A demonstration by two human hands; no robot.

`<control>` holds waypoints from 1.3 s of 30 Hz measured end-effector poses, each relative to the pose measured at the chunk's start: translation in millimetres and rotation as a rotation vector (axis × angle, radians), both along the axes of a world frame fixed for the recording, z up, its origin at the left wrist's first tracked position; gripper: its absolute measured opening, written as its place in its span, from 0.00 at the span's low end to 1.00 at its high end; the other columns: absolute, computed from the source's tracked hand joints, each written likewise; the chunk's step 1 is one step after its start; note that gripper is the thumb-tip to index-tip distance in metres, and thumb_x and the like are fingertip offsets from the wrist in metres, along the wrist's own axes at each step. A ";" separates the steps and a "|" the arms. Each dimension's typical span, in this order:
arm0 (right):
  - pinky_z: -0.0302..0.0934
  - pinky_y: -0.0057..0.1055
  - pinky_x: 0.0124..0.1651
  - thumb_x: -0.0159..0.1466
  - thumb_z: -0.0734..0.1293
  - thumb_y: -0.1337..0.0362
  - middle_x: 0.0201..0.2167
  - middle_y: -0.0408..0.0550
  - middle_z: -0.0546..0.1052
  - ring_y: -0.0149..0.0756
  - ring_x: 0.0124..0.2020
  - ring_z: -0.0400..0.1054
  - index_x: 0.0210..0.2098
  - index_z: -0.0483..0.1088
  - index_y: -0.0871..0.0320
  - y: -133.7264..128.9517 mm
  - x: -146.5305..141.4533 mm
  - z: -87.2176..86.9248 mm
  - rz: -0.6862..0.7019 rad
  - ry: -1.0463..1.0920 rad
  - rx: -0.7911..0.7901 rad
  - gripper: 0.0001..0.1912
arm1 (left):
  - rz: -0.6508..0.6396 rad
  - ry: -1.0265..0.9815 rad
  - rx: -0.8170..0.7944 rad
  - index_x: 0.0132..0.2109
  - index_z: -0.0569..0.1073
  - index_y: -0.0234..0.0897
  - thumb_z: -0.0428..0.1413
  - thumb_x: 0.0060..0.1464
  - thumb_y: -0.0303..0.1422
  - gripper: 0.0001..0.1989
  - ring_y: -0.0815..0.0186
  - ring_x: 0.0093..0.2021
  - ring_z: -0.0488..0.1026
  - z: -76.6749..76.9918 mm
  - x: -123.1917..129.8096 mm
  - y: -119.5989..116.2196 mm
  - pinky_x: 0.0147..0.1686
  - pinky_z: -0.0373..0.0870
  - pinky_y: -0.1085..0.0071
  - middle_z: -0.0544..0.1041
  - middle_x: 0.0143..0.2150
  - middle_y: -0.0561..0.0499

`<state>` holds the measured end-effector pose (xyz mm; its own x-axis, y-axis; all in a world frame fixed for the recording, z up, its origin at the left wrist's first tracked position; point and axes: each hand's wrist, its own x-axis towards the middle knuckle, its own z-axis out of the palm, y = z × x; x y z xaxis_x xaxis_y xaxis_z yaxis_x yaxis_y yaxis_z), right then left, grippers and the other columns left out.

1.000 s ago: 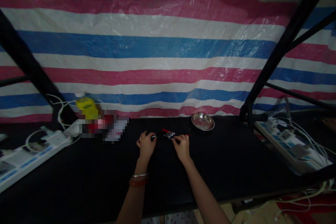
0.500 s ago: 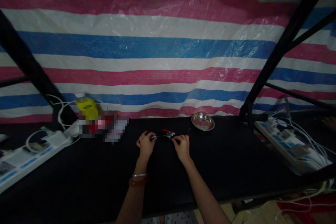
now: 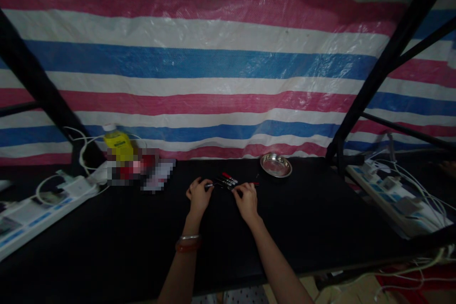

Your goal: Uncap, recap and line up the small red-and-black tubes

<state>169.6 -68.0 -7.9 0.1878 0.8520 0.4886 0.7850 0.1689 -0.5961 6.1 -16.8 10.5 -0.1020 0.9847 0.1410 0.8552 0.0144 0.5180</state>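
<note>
My left hand is closed, thumb and finger pinching a thin dark pen-like stick with a pale section showing. Several slim black and red pens with pale ends lie side by side on the black tabletop between my hands. My right hand is closed in a pinch at the near right end of this group; what its fingertips grip is too small and dark to make out. A short red piece shows just behind the right knuckles.
A round metal dish stands at the back right. Behind on the left are a yellow bottle and a blurred-out packet. Power strips with cables, left and right, flank the table beside black metal posts. Another person's hand shows at far right.
Less of the dark stick shows beyond my left fingertips than before. More of the pens between my hands is visible. Both hands stay in nearly the same place, still pinched.
</note>
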 end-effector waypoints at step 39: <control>0.56 0.32 0.42 0.61 0.62 0.64 0.31 0.47 0.73 0.36 0.36 0.64 0.32 0.72 0.58 4.2 1.3 -4.8 -0.013 0.235 0.100 0.07 | -0.032 0.202 0.208 0.44 0.69 0.35 0.52 0.51 0.44 0.19 0.52 0.57 0.57 -9.2 28.3 -9.3 0.53 0.53 0.56 0.64 0.54 0.37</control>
